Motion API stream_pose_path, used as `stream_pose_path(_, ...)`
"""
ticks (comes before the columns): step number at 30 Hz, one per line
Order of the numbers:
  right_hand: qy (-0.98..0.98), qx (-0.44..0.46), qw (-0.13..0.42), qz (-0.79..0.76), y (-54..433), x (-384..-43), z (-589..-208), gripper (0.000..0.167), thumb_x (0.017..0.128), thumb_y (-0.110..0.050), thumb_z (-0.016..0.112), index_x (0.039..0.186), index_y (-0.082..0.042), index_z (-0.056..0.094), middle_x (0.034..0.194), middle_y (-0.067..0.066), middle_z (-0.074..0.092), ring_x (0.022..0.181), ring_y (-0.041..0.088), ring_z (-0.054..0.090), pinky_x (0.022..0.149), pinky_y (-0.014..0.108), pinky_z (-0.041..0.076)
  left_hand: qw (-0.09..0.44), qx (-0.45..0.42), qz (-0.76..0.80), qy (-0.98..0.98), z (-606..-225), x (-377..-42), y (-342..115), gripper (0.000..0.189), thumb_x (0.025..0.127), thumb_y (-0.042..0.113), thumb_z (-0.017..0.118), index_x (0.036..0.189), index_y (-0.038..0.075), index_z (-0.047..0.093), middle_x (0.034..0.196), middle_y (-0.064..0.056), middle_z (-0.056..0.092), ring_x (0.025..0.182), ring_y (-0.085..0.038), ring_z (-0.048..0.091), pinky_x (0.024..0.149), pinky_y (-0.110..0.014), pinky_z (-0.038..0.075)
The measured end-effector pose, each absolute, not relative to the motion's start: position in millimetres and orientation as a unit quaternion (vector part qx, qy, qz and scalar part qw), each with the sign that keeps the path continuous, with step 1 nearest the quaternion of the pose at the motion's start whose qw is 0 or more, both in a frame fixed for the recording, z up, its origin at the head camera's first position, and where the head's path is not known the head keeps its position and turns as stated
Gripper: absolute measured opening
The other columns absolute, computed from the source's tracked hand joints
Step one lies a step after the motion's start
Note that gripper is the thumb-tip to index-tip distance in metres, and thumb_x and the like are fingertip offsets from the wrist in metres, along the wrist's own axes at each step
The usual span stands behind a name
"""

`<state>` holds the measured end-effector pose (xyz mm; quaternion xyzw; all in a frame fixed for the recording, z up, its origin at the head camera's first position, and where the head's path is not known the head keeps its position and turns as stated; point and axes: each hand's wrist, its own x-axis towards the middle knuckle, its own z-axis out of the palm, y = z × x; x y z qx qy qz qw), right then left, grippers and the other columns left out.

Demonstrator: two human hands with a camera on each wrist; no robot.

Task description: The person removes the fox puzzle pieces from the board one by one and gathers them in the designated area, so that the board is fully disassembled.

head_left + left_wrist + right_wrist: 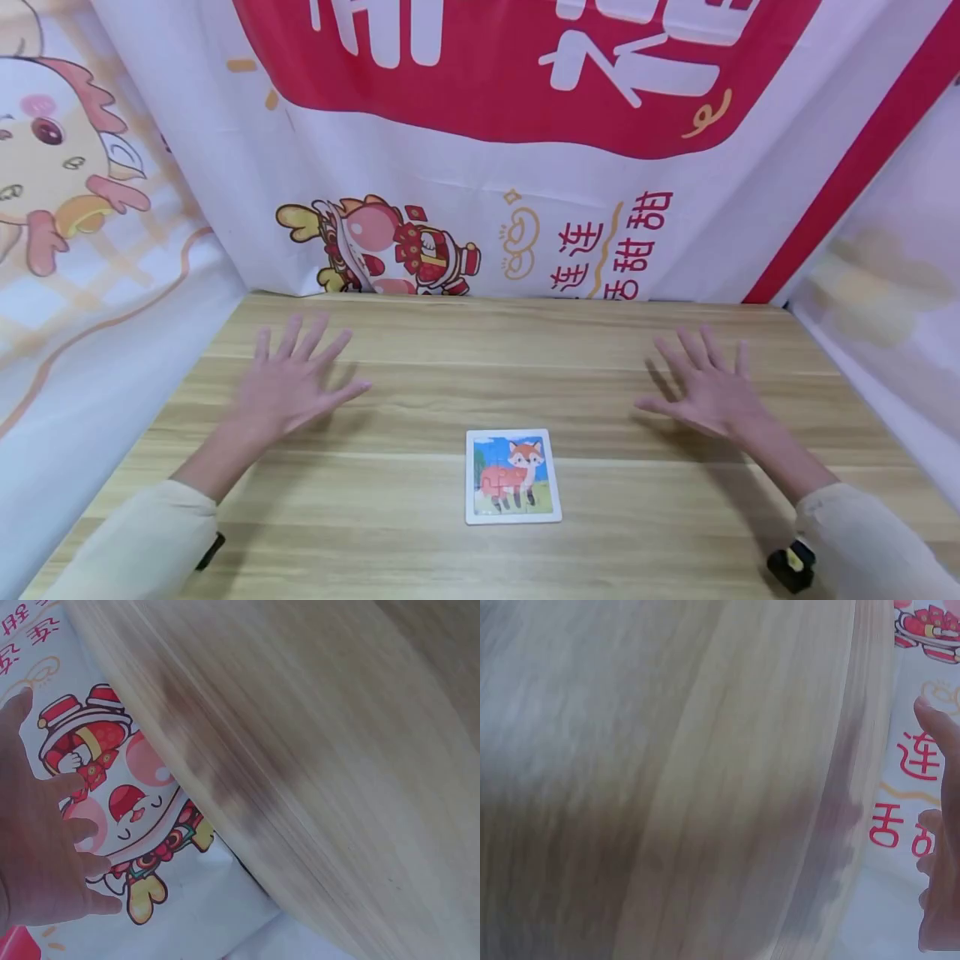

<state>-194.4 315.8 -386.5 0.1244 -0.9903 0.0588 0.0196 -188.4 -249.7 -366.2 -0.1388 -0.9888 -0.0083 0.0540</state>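
A small square jigsaw puzzle (pixel 513 477) with a white frame lies flat on the wooden table, its picture an orange fox on grass under blue sky. Left of it and farther back, my left hand (pixel 288 383) is held over the table with fingers spread and nothing in it. My right hand (pixel 708 387) mirrors it on the other side, palm down, fingers spread, also holding nothing. Each hand casts a shadow on the wood. Both wrist views show the spread fingers of the left hand (pixel 49 832) and right hand (pixel 943 825) near the table's far edge.
Behind the wood-grain table (pixel 420 542) hangs a white and red printed cloth (pixel 465 167) with a cartoon figure and lettering. Patterned cloth walls (pixel 112 350) flank the left and right sides. Dark bands (pixel 791 567) sit at the wrists below pale sleeves.
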Motion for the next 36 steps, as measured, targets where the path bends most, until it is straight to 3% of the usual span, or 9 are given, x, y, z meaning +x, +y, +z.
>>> stream_pose_path(13, -0.980, 0.182, 0.043, 0.062, 286.2, -185.1, -389.4, 0.102, 0.084, -0.075, 0.065, 0.160, -0.012, 0.039, 0.167, 0.024, 0.025, 0.154, 0.051, 0.012, 0.112, 0.081, 0.004, 0.050, -0.181, -0.001, -0.982, -373.2, -183.3, -219.1, 0.090, 0.095, 0.078, 0.044, 0.161, 0.018, 0.039, 0.168, -0.020, 0.024, 0.153, -0.050, 0.017, 0.117, -0.074, 0.009)
stream_pose_path(25, -0.975, 0.209, 0.018, 0.077, 261.7, -174.2, -388.9, 0.101, 0.085, -0.074, 0.066, 0.160, -0.014, 0.039, 0.168, 0.021, 0.025, 0.154, 0.048, 0.018, 0.118, 0.072, 0.014, 0.023, -0.231, -0.057, -0.971, -373.4, -174.3, -176.5, 0.085, 0.095, 0.070, 0.054, 0.160, 0.017, 0.041, 0.168, -0.014, 0.028, 0.156, -0.043, 0.017, 0.120, -0.067, 0.016)
stream_pose_path(31, -0.969, 0.232, 0.021, 0.088, 251.1, -168.9, -389.0, 0.097, 0.085, -0.072, 0.068, 0.159, -0.014, 0.043, 0.165, 0.020, 0.033, 0.153, 0.047, 0.024, 0.117, 0.070, 0.022, 0.007, -0.262, -0.081, -0.962, -373.5, -171.2, -159.1, 0.082, 0.095, 0.066, 0.058, 0.158, 0.015, 0.044, 0.165, -0.015, 0.034, 0.153, -0.044, 0.026, 0.118, -0.067, 0.025)
stream_pose_path(36, -0.960, 0.260, 0.040, 0.095, 244.0, -164.6, -389.6, 0.097, 0.083, -0.075, 0.068, 0.154, -0.012, 0.049, 0.159, 0.020, 0.044, 0.146, 0.046, 0.039, 0.113, 0.067, 0.033, -0.004, -0.286, -0.102, -0.953, -374.5, -168.1, -147.0, 0.079, 0.094, 0.062, 0.064, 0.152, 0.010, 0.052, 0.159, -0.018, 0.044, 0.145, -0.046, 0.040, 0.114, -0.067, 0.033)
